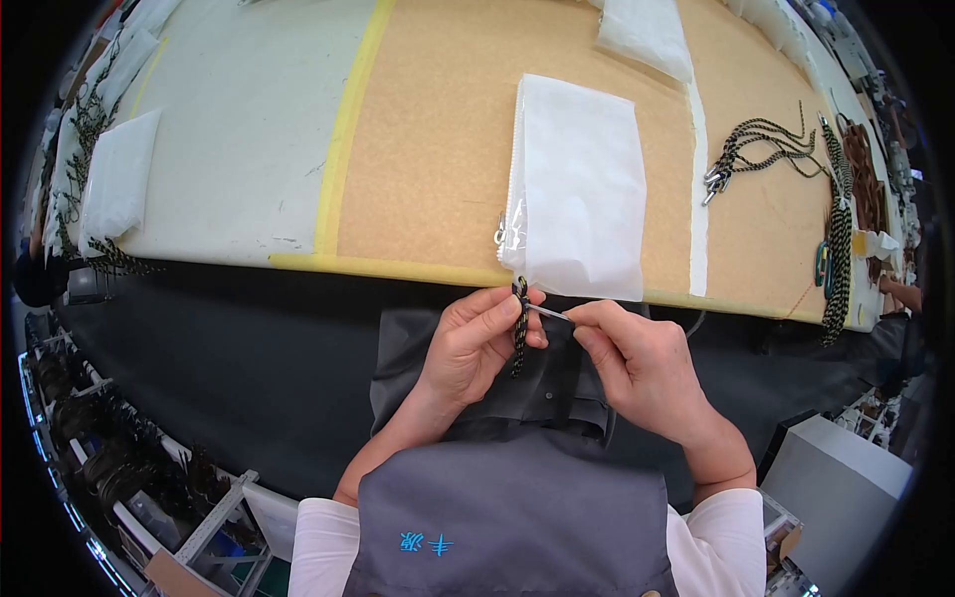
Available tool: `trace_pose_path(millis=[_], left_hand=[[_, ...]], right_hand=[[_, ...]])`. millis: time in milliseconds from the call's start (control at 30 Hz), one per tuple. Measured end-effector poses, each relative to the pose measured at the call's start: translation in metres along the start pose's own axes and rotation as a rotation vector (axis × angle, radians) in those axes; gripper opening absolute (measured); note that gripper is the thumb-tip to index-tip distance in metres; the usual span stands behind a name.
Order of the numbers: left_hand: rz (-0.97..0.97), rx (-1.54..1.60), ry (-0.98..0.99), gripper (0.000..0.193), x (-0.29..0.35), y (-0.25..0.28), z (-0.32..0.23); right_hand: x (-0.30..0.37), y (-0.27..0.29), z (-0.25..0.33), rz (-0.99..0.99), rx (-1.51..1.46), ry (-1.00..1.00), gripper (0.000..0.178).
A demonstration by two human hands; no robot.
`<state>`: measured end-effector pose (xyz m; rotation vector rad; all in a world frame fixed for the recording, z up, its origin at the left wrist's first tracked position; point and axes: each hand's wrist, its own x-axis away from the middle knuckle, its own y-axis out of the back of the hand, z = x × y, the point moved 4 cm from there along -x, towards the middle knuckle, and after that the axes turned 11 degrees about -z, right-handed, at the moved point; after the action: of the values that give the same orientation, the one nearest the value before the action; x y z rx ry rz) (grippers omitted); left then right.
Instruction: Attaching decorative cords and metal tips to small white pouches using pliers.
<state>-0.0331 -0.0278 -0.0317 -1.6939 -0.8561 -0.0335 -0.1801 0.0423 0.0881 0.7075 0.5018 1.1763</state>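
Observation:
Just off the table's front edge, my left hand (477, 336) pinches a black braided cord (518, 350) flecked with yellow. The cord hangs down from the fingers, and a small loop shows above them. A thin silver metal rod (549, 312) is held by its outer end between the thumb and forefinger of my right hand (652, 363). Its other end meets the cord at my left thumb; whether it passes through is hidden. Beyond my hands, a white packet (582, 184) lies on the table, with a small metal clip (500, 231) at its left edge.
Several black cords with metal clips (761, 149) lie at the right. Near them are a long hank of cord (838, 249) and teal-handled snips (822, 265). Another white packet (119, 179) sits far left. A grey box (841, 488) stands low right; another person's hand (903, 295) shows at the right rim.

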Motion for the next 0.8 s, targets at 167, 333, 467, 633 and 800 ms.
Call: trace_pose_path(millis=[167, 333, 467, 633, 800], left_hand=[[-0.014, -0.026, 0.004, 0.027, 0.001, 0.001, 0.0], [-0.062, -0.112, -0.008, 0.027, 0.0, -0.001, -0.001], [-0.062, -0.13, -0.041, 0.026, -0.002, -0.003, -0.002], [-0.074, -0.089, -0.056, 0.025, 0.0, -0.002, 0.0], [-0.074, -0.068, -0.023, 0.026, 0.002, -0.003, -0.001]], right_hand=[[0.001, -0.002, -0.001, 0.034, 0.009, -0.034, 0.014], [0.0, -0.002, 0.007, 0.002, 0.167, 0.072, 0.014], [-0.007, -0.001, 0.012, 0.034, 0.287, 0.149, 0.012], [-0.008, 0.0, 0.01, 0.056, 0.263, 0.148, 0.012], [-0.003, 0.007, 0.001, 0.036, 0.083, 0.072, 0.013]])
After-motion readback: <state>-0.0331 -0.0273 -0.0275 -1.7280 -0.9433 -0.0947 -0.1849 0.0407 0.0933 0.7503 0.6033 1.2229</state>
